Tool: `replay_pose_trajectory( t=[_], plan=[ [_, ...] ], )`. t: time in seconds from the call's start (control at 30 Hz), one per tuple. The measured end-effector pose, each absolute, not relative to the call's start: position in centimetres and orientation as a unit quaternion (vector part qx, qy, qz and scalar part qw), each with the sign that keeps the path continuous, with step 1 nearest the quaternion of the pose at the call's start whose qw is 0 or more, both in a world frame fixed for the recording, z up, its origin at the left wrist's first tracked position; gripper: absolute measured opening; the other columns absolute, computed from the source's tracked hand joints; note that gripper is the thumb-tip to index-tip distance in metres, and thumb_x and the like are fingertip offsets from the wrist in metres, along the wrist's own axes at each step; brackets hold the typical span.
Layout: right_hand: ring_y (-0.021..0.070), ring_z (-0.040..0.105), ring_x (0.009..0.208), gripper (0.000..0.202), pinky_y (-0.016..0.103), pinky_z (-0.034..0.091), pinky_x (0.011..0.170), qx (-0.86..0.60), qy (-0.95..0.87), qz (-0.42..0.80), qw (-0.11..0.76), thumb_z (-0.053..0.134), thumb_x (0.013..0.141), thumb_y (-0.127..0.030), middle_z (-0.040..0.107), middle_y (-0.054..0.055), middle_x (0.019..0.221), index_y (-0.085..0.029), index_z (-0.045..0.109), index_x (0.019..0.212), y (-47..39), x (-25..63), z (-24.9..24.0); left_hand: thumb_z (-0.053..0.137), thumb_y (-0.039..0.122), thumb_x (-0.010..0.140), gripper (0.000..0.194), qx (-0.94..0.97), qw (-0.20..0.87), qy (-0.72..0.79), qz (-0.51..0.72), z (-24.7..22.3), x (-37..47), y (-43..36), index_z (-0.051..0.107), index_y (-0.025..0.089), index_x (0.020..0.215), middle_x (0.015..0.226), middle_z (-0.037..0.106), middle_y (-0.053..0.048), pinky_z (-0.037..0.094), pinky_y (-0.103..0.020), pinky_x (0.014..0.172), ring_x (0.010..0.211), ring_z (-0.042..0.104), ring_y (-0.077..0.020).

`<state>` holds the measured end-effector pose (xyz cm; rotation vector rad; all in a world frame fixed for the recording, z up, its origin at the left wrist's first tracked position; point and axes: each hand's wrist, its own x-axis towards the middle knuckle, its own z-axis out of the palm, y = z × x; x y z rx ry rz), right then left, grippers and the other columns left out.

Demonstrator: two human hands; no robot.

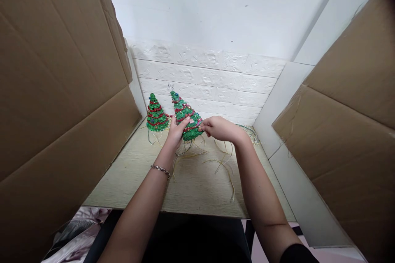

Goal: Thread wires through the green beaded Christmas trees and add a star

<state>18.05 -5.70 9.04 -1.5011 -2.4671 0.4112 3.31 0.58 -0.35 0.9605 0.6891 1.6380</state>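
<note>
A small green decorated Christmas tree [189, 120] leans to the left above the table, with a silver star [170, 86] at its tip and reddish garland around it. My left hand [178, 130] is closed round its lower left side, thumb across the front. At the tree's lower right edge, my right hand [216, 127] has its fingers pinched together. What lies between those fingertips is too small to make out. Thin wires [191, 153] hang below the tree. A second small Christmas tree [156, 115] stands upright to the left, wrapped in red garland.
Loose yellowish cords [226, 168] lie on the pale table [132, 185]. A coil of cords [253, 133] sits at the back right. Cardboard panels rise at the left [61, 90] and right [348, 111]. Behind is a white brick-patterned wall [212, 76].
</note>
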Motion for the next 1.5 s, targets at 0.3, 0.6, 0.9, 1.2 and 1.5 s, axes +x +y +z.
replay_pose_trajectory(
  t=[0.3, 0.6, 0.9, 1.2, 1.5],
  plan=[
    [0.0094, 0.05, 0.063, 0.026, 0.018, 0.034, 0.062, -0.541, -0.82, 0.151, 0.111, 0.039, 0.085, -0.015, 0.064, 0.004, 0.073, -0.014, 0.066, 0.083, -5.5, 18.3, 8.9, 0.082, 0.037, 0.044, 0.06, 0.392, 0.538, 0.287, 0.689, 0.0, 3.4, 0.3, 0.053, 0.018, 0.093, 0.085, 0.063, -0.003, 0.05, -0.029, 0.069, 0.073, 0.061, -0.0154],
    [0.0114, 0.051, 0.067, 0.025, 0.019, 0.033, 0.062, -0.561, -0.81, 0.136, 0.106, 0.04, 0.085, -0.018, 0.063, 0.005, 0.073, -0.015, 0.065, 0.081, -5.3, 18.4, 8.7, 0.081, 0.035, 0.045, 0.056, 0.386, 0.541, 0.282, 0.692, -0.1, 3.3, 0.3, 0.054, 0.018, 0.091, 0.083, 0.063, -0.002, 0.049, -0.027, 0.068, 0.072, 0.06, -0.0141],
    [0.0115, 0.049, 0.07, 0.016, 0.019, 0.031, 0.06, -0.578, -0.795, 0.092, 0.163, 0.04, 0.085, -0.018, 0.063, 0.007, 0.086, -0.014, 0.056, 0.084, -5.6, 17.5, 8.4, 0.081, 0.037, 0.046, 0.058, 0.399, 0.536, 0.28, 0.689, -0.2, 3.3, 0.5, 0.052, 0.018, 0.094, 0.086, 0.064, -0.003, 0.05, -0.029, 0.071, 0.075, 0.061, -0.0158],
    [0.0132, 0.051, 0.067, 0.023, 0.022, 0.029, 0.058, -0.574, -0.808, 0.031, 0.133, 0.039, 0.084, -0.016, 0.063, 0.011, 0.079, -0.011, 0.06, 0.076, -5.4, 17.1, 8.1, 0.081, 0.037, 0.048, 0.057, 0.405, 0.531, 0.279, 0.689, -0.4, 3.3, 0.6, 0.053, 0.018, 0.094, 0.087, 0.064, -0.004, 0.05, -0.032, 0.073, 0.076, 0.062, -0.0172],
    [0.0149, 0.051, 0.072, 0.019, 0.023, 0.029, 0.061, -0.559, -0.815, 0.027, 0.151, 0.04, 0.086, -0.017, 0.062, 0.01, 0.083, -0.013, 0.057, 0.079, -5.3, 16.4, 7.7, 0.081, 0.034, 0.047, 0.056, 0.412, 0.526, 0.275, 0.691, -0.6, 3.4, 0.9, 0.054, 0.018, 0.094, 0.091, 0.065, -0.004, 0.05, -0.029, 0.071, 0.078, 0.062, -0.0165]
  ],
)
